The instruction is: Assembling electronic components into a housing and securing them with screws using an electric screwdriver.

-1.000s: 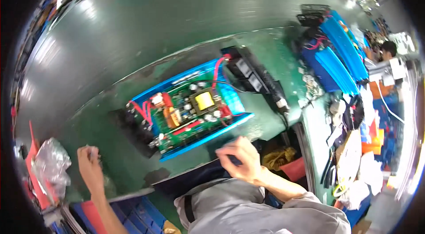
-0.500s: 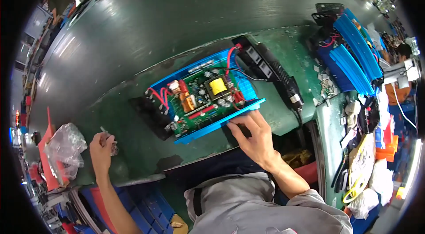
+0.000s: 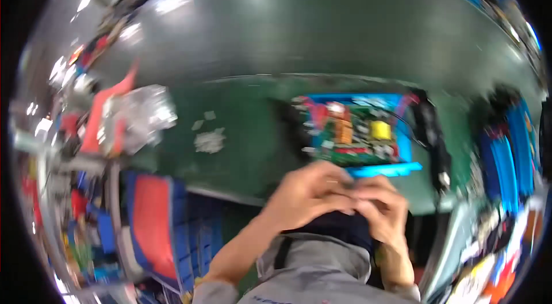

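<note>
At the workbench's point(image 3: 241, 125) near edge, left hand point(image 3: 307, 192) and right hand point(image 3: 379, 206) pinch together, contents unclear; steady fingers near the open blue circuit-board case point(image 3: 359, 131) seem wise.

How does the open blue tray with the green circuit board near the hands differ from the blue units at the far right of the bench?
The open blue tray lies just beyond the left hand and right hand, its green circuit board exposed; the blue units sit far to the right, no board visible. The tray lies crosswise; the units look stacked, running lengthwise. Both are blue and rest on the green bench.
</note>
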Demonstrator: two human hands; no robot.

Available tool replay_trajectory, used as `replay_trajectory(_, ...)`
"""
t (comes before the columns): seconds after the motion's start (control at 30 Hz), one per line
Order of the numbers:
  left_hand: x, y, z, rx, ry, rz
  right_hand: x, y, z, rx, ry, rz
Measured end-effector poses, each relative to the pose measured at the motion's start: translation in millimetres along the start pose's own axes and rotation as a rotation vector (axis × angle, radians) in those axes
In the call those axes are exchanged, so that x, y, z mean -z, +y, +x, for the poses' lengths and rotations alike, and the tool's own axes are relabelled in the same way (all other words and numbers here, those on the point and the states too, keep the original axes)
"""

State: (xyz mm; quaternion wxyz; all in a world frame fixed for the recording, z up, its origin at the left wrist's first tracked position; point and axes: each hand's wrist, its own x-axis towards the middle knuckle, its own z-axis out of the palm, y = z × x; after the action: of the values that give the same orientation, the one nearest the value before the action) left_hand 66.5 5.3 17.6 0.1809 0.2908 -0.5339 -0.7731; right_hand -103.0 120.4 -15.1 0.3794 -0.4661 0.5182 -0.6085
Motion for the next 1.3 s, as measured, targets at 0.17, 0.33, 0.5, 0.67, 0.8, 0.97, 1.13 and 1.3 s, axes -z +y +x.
replay_trajectory(0.17, -20.9, -17.3, 12.3, -0.135, 0.093, 0.130, 8.3, 6.8, -13.7, -0.040, 0.164, 0.072)
replay_trajectory(0.33, -3.5, -20.6, 15.2, -0.553, 0.332, 0.632, 9.0, 13.3, -13.3, -0.248, 0.322, -0.016)
replay_trajectory(0.5, -3.8, -15.0, 21.7, -0.263, 0.255, 0.148, 22.4, 13.3, -16.7, -0.332, 0.376, -0.078)
replay_trajectory(0.67, -11.4, -14.9, 20.7, -0.240, 0.204, 0.086, 32.3, 8.7, -11.4, -0.356, 0.359, -0.054)
replay_trajectory(0.8, -26.3, -17.5, 26.8, -0.140, 0.168, 0.058, 37.8, 12.7, -20.5, -0.302, 0.376, -0.095)
replay_trajectory(0.97, -34.4, -22.8, 30.5, -0.165, 0.179, 0.118, 38.1, 17.8, -25.9, -0.239, 0.357, -0.105)
replay_trajectory(1.13, -34.4, -21.4, 23.0, -0.159, 0.215, 0.279, 32.0, 11.3, -23.4, -0.224, 0.321, -0.145)
replay_trajectory(1.3, -29.0, -23.1, 24.4, -0.308, 0.135, 0.331, 90.7, 14.7, -41.0, 0.132, 0.739, -0.948)
